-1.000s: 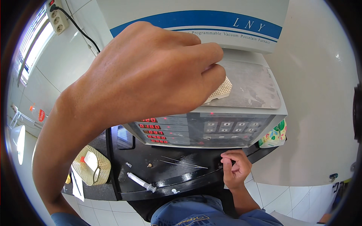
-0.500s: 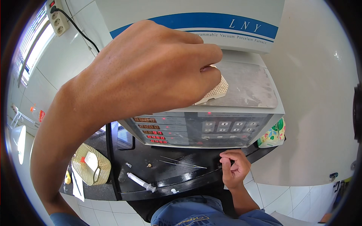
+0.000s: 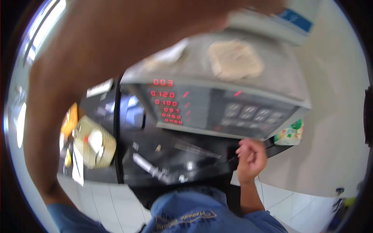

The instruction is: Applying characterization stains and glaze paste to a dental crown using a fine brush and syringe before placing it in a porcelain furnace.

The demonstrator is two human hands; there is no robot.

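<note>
My left arm reaches across the top left, and my left hand (image 3: pixel 217 13) is at the upper edge, beside the raised upper part of the furnace (image 3: pixel 297 21). Blur and the picture's edge hide its fingers, so any grip cannot be made out. Below it, a pale square honeycomb firing tray (image 3: pixel 235 60) lies on the grey ledge of the porcelain furnace (image 3: pixel 186 105), apart from the hand. My right hand (image 3: pixel 252 159) hovers at the furnace's lower right front corner, fingers loosely curled with nothing visible in them.
On the black counter lie tweezers (image 3: pixel 198 148), a syringe (image 3: pixel 145 164) and several small bits. A woven basket (image 3: pixel 108 151) stands at left, beside an orange item (image 3: pixel 70 120). A colourful packet (image 3: pixel 289 134) sits right of the furnace. A whitish piece (image 3: pixel 171 54) rests on the ledge's left.
My left hand has moved up and away from the firing tray, which now shows whole. The view has shifted and blurred. My right hand stays loosely curled near the furnace's corner.
</note>
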